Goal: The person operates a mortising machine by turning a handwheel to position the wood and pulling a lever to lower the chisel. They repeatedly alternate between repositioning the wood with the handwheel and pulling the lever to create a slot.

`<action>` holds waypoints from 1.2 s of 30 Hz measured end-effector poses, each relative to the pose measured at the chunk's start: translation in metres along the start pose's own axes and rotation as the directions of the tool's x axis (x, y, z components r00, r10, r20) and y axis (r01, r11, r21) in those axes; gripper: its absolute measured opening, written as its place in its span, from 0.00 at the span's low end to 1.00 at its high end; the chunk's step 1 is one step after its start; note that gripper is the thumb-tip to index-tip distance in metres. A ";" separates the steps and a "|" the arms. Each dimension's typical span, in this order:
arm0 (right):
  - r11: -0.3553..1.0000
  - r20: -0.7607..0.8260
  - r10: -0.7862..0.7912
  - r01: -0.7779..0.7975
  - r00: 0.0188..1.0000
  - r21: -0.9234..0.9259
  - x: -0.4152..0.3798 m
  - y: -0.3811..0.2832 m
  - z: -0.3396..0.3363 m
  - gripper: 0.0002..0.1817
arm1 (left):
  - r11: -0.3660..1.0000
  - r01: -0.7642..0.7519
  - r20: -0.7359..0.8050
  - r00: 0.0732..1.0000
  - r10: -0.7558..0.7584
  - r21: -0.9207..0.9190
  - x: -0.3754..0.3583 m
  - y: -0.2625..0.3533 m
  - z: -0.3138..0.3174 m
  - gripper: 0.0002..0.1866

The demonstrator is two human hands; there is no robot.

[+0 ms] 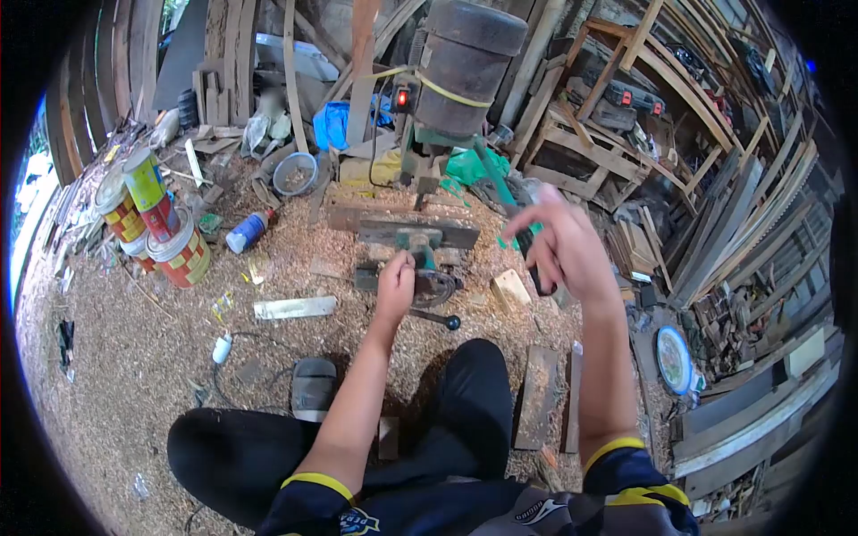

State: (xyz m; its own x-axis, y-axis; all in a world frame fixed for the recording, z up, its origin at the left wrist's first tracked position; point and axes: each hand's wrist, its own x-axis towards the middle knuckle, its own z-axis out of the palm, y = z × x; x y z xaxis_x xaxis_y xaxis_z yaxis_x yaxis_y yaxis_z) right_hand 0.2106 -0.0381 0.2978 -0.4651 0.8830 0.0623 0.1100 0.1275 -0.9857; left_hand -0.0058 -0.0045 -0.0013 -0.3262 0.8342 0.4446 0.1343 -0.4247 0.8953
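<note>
A drill press-like machine stands in front of me, its dark motor housing (469, 67) above a bit (419, 198) that points down. Below the bit, a wooden workpiece (460, 234) sits in a vise with green metal parts (427, 250). My left hand (395, 284) is closed at the left rim of a dark handwheel (440, 288) on the near side of the vise; its grip is partly hidden. My right hand (567, 241) is raised over a green lever (496, 174) with a black grip (542, 284). Its fingers are apart and bent, slightly blurred.
A black-knobbed crank (452, 322) sticks out near my knee. Wood shavings cover the ground. Paint cans (181, 255), a blue spray can (248, 234) and a wood block (510, 290) lie around the machine. Stacked boards (742, 223) line the right side.
</note>
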 end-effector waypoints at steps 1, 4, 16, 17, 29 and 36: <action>0.972 -0.062 0.070 -0.082 0.996 -0.221 0.014 -0.008 0.007 0.31 | 0.994 0.013 0.008 1.000 -0.012 -0.109 0.001 -0.001 -0.001 0.04; 0.720 -0.016 -0.188 0.127 0.982 -0.682 0.025 0.017 0.030 0.21 | 0.967 0.126 0.095 0.990 -0.107 -0.223 0.000 0.007 -0.007 0.01; 0.323 -0.262 -0.005 -0.246 0.965 -0.914 0.022 0.027 0.031 0.28 | 0.941 0.211 0.086 0.977 -0.195 -0.266 0.002 -0.007 -0.008 0.06; 0.353 -0.308 0.006 -0.290 0.951 -0.890 0.020 0.028 0.031 0.29 | 0.917 0.280 0.110 0.960 -0.259 -0.286 0.001 -0.002 -0.008 0.06; 0.616 -0.383 -0.223 -0.175 0.897 -0.768 0.008 0.121 0.047 0.31 | 0.996 -0.071 0.039 0.997 0.073 -0.052 0.006 -0.015 -0.003 0.04; 0.802 -0.372 0.011 -0.231 0.928 -0.552 0.016 0.109 0.043 0.26 | 0.995 -0.084 0.172 0.981 0.093 -0.059 0.021 -0.006 -0.017 0.05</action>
State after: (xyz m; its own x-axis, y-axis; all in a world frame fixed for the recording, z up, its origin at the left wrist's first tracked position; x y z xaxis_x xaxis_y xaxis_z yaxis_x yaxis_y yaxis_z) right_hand 0.1770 -0.0298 0.1849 -0.1035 0.9890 0.1052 0.6800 0.1476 -0.7182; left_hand -0.0289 0.0092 0.0024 -0.1462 0.8389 0.5243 0.1059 -0.5137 0.8514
